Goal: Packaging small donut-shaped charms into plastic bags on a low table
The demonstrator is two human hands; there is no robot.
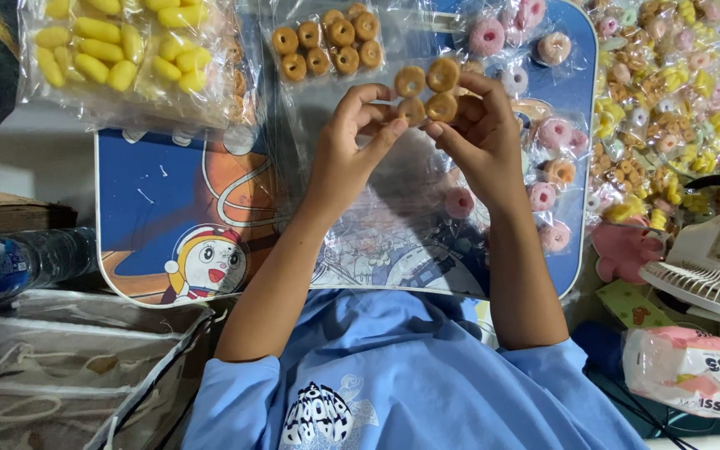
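left hand (352, 142) + right hand (477, 137): fingers pinch clear bag of brown ring charms (427, 92) | likely light, crinkly, slippery; grip film edges | over cartoon lap table (168, 200)

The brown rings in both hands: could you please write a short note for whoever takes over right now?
Left hand: fingertips pinch a clear bag at the lower left brown ring.
Right hand: grip on the same bag at the right side of the four brown rings, held above the blue tray.
Done: one clear pack of seven brown rings lies at the tray's top; pink rings in clear wrap lie on its right.
Left: whether the held bag is sealed cannot be told. Yellow pieces sit bagged top left; a mixed pile lies right of the tray.
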